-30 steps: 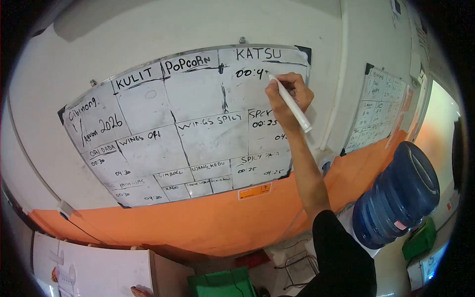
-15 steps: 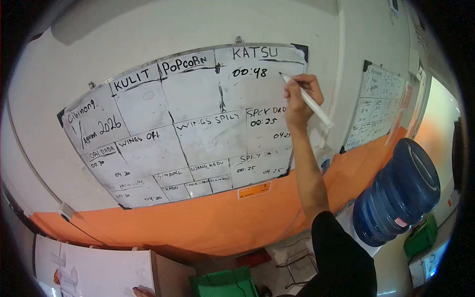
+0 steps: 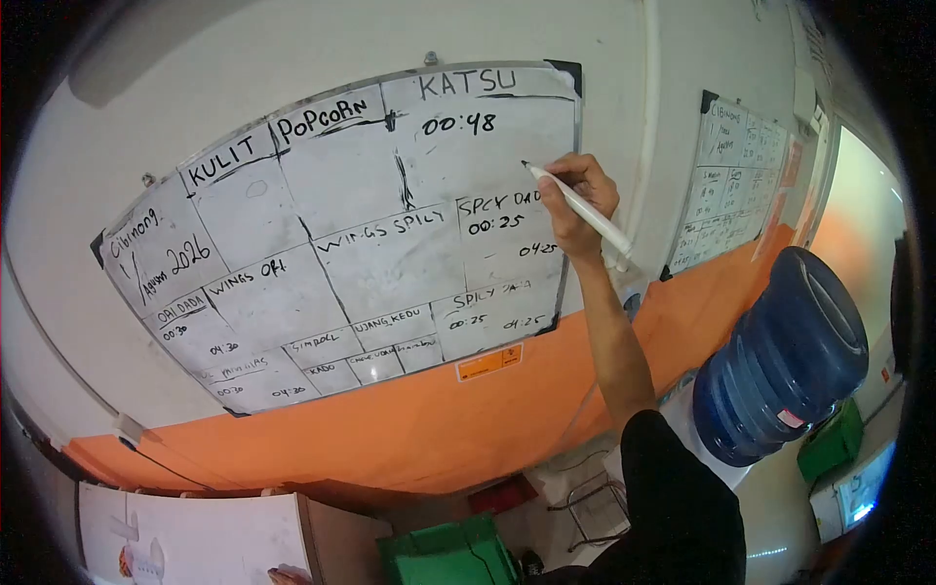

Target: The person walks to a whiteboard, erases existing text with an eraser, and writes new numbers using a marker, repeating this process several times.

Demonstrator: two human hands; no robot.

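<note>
My right hand [image 3: 582, 207] is closed around a white marker [image 3: 588, 214], held at a slant with its dark tip up and to the left. That tip is right at the face of a large whiteboard [image 3: 244, 327], below and right of the handwritten "00:48" in the KATSU box. Under the hand is the "SPCY DADA" box, its heading partly covered. Only the fingertips of my left hand [image 3: 290, 576] show at the bottom edge, laid on a white cabinet [image 3: 224, 531]; the rest is out of frame.
A smaller whiteboard [image 3: 726, 180] hangs on the wall to the right. Below it stands a big blue water bottle [image 3: 770, 370]. On the floor are a green crate [image 3: 444, 553] and a metal-framed stool [image 3: 595, 512]. An orange sticker [image 3: 490, 364] is under the large board.
My right hand has lowered the marker tip from level with "00:48" to beneath that line. The view has shifted slightly, so the board appears further left and higher.
</note>
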